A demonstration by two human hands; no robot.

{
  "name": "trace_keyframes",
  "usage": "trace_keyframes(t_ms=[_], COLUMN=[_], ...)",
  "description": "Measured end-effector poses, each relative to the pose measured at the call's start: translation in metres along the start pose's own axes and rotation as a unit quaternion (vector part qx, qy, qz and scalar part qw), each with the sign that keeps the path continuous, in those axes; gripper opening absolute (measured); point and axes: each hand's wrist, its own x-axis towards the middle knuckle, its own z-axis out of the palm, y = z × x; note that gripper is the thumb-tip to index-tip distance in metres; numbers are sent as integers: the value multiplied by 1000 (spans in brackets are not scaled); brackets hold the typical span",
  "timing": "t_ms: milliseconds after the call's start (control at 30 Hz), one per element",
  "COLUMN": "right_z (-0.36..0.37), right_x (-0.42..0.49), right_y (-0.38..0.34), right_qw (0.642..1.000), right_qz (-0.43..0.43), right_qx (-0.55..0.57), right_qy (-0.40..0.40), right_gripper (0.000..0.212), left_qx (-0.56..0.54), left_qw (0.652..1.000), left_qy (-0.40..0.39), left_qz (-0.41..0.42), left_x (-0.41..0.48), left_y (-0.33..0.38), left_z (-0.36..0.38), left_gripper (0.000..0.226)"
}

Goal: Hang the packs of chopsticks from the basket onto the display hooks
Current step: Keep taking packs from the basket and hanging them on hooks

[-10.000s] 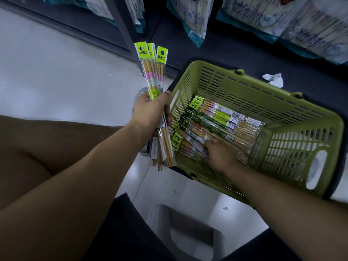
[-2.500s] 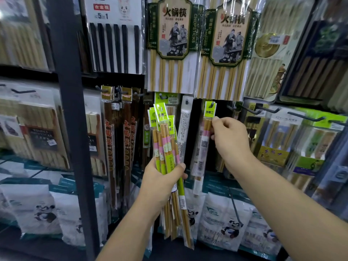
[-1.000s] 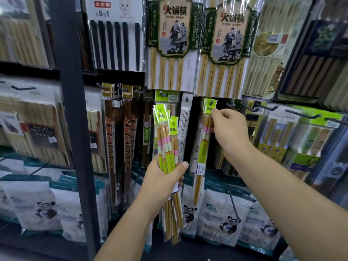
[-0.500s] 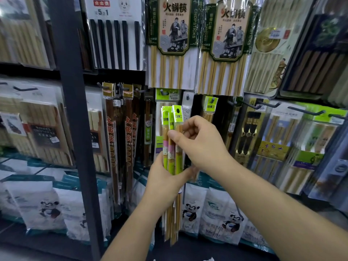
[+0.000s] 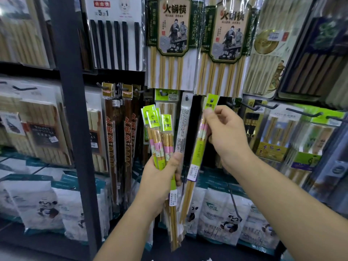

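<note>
head view: left hand (image 5: 160, 178) grips green-headed chopstick packs (image 5: 160, 140), right hand (image 5: 228, 137) pinches one pack (image 5: 199, 147)

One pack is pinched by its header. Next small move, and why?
Probably ease the single pack forward so its header hole slides onto a hook. The right hand pinches its header just below the hole, level with the display hooks; the left hand grips the remaining packs.

Gripping a bunch of chopstick packs (image 5: 160, 137) in the left hand (image 5: 160, 179), right of the dark post (image 5: 69, 110), and pinching a single pack (image 5: 197, 154) up top with the right hand (image 5: 227, 140), farther right.
</note>
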Motion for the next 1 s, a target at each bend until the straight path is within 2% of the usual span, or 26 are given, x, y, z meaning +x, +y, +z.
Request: trace_keyframes(t_ms=[167,333,533,733,833,900,1000], right_z=[-9,-7,-6,-4,-3,-1,6], right_x=[16,20,21,19,8,0,-15], right_y=[-1,-3,2,14,18,17,10], right_qw=[999,998,998,994,989,993,996], right_qz=[45,57,51,51,33,32,23], right_qx=[0,0,-29,-77,-112,-100,-58], right_qy=[27,15,23,61,90,55,-67], right_gripper=[35,31,32,28,24,27,28], left_qx=[13,21,42,60,59,60,62], left_qw=[1000,1000,999,998,998,998,998], left_qy=[9,10,-1,-24,-22,-20,-20], left_qz=[3,-1,6,17,13,15,16], left_x=[3,3,2,1,2,3,2], left_y=[-6,-8,-6,-4,-7,-8,-7], left_z=[-5,-5,-5,-5,-5,-4,-1], left_gripper=[72,73,42,24,24,29,41])
